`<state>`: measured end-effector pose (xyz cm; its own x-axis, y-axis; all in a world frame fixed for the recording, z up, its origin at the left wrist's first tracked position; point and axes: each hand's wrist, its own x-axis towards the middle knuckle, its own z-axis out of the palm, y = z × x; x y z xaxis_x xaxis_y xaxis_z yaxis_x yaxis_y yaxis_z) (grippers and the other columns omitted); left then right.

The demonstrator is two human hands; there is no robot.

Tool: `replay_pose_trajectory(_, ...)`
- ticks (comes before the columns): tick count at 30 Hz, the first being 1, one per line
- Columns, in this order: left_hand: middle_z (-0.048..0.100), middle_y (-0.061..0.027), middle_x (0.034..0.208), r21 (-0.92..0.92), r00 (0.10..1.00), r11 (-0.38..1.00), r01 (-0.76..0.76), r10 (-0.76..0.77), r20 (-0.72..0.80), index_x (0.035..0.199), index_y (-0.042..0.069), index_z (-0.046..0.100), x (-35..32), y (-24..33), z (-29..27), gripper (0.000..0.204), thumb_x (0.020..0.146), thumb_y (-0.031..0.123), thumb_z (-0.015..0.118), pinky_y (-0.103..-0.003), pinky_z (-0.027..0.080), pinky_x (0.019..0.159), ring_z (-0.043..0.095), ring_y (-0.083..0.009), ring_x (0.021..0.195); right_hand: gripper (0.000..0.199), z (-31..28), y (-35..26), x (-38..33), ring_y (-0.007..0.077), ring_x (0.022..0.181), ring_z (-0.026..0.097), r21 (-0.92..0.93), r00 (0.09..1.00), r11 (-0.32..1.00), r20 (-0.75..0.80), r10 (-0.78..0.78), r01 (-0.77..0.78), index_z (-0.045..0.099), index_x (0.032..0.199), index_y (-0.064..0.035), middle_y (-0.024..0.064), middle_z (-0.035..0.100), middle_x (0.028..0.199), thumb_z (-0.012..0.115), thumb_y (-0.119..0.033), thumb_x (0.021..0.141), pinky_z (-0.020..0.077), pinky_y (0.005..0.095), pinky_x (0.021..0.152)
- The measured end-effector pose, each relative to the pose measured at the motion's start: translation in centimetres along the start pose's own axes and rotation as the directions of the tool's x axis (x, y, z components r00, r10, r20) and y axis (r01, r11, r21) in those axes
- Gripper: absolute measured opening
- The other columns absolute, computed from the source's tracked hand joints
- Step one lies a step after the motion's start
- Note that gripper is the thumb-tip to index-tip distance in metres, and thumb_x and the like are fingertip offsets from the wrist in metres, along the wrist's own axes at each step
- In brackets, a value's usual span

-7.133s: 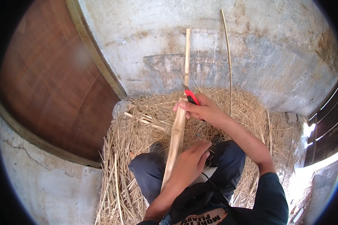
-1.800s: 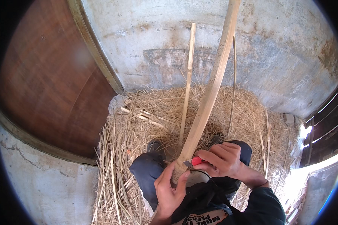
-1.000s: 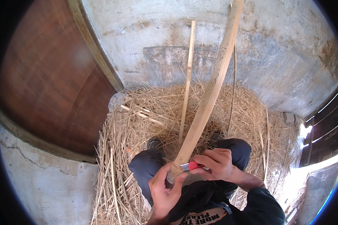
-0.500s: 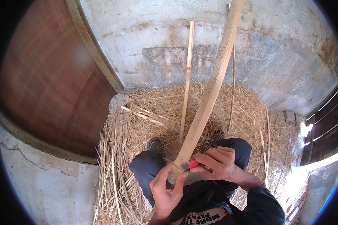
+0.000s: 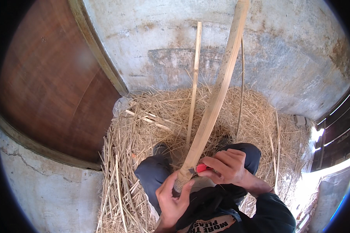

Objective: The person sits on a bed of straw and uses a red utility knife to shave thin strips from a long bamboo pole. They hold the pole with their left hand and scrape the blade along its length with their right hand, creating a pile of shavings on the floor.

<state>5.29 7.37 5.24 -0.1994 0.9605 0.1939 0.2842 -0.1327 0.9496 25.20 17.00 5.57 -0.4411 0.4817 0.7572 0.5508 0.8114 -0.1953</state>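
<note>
A long, pale bamboo strip slants up from my lap toward the wall, with its near end between my knees. Around that near end my left hand is closed, fingers on one side and thumb on the other. My right hand grips a red-handled utility knife. The knife's short blade meets the right edge of the bamboo just above my left thumb. Most of the handle is hidden inside my right fist.
Straw and loose stalks cover the floor around my legs. A thin wooden stick stands upright ahead, and a thinner one is right of the bamboo. A stained wall rises behind; a brown panel is at left.
The knife blade has shifted slightly right, from over the bamboo's face to its right edge. The bamboo's far end has swung a little to the left. My left hand keeps its hold.
</note>
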Motion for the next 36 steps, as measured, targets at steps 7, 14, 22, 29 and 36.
replay_pose_trajectory(7, 0.078, -0.0188, 0.101, 0.040, 1.000, 0.999, -0.004, 0.004, 0.012, 0.121, -0.008, 0.071, -1.0, -0.1, 0.0, 0.033, 0.091, 0.001, 0.083, -0.031, 0.059, 0.080, 0.076, -0.0186, 0.088, 0.034, -0.5, 2.1, 0.9, 0.0158, 0.050, 0.057, -0.008, 0.991, 0.994, -0.077, 0.109, -0.110, 0.078, 0.098, -0.0136, -0.0029, 0.057, 0.066, 0.091, -0.040, 0.080, 0.0424, 0.0299, 0.046)
replay_pose_trajectory(14, 0.078, -0.0166, 0.097, 0.020, 0.997, 0.998, 0.052, -0.053, 0.060, 0.120, -0.006, 0.072, -2.9, -2.2, -0.4, 0.032, 0.092, 0.005, 0.084, -0.031, 0.058, 0.078, 0.075, -0.0176, 0.085, 0.026, -1.0, 6.1, 2.2, 0.0187, 0.053, 0.062, 0.024, 0.920, 0.959, -0.279, 0.277, -0.281, 0.081, 0.103, -0.0067, 0.0031, 0.071, 0.075, 0.086, -0.029, 0.091, 0.0480, 0.0328, 0.050)
replay_pose_trajectory(22, 0.074, -0.0053, 0.085, 0.004, 0.990, 0.995, 0.095, -0.095, 0.105, 0.123, -0.006, 0.072, -4.5, -3.0, -1.2, 0.030, 0.098, 0.009, 0.079, -0.024, 0.051, 0.072, 0.063, -0.0061, 0.076, 0.029, -3.4, 14.5, 5.0, 0.0141, 0.056, 0.055, -0.056, 0.864, 0.883, -0.244, 0.441, -0.466, 0.081, 0.110, -0.0033, 0.0058, 0.063, 0.065, 0.075, -0.030, 0.102, 0.0389, 0.0314, 0.053)
replay_pose_trajectory(29, 0.076, -0.0140, 0.099, 0.053, 0.946, 0.961, 0.272, -0.277, 0.171, 0.130, -0.001, 0.070, -5.7, -3.4, -3.2, 0.036, 0.102, 0.021, 0.077, -0.033, 0.056, 0.083, 0.069, -0.0153, 0.094, 0.036, -3.5, 20.6, 8.8, 0.0129, 0.057, 0.051, -0.068, 0.842, 0.861, -0.261, 0.472, -0.504, 0.082, 0.113, -0.0063, 0.0027, 0.060, 0.063, 0.070, -0.039, 0.105, 0.0386, 0.0329, 0.055)
replay_pose_trajectory(36, 0.072, -0.0029, 0.097, 0.046, 0.872, 0.910, 0.411, -0.408, 0.271, 0.132, 0.001, 0.070, -7.7, -4.6, -4.7, 0.040, 0.105, 0.030, 0.076, -0.028, 0.052, 0.077, 0.061, -0.0082, 0.087, 0.051, -4.4, 28.9, 8.4, 0.0164, 0.063, 0.057, -0.054, 0.710, 0.764, -0.416, 0.569, -0.643, 0.082, 0.112, -0.0062, 0.0051, 0.068, 0.070, 0.061, -0.053, 0.108, 0.0443, 0.0341, 0.061)
